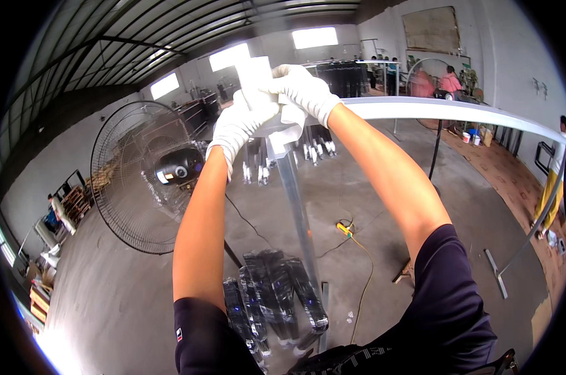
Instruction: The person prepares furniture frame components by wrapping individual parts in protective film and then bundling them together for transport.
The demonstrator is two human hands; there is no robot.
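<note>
Sheeting [254, 74], white, roll-like, upper centre, pinched by white-gloved left hand [240, 123] and right hand [307, 92]; likely light, pliable: hold by sides.

Unreadable pale lettering [352, 354] and 1 small sleeve label [179, 335] on the dark shirt [448, 312]

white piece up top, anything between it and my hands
Nothing visible beyond the white gloves: left hand and right hand are both at the white piece. The black fan stands farther off, to the left.
</note>
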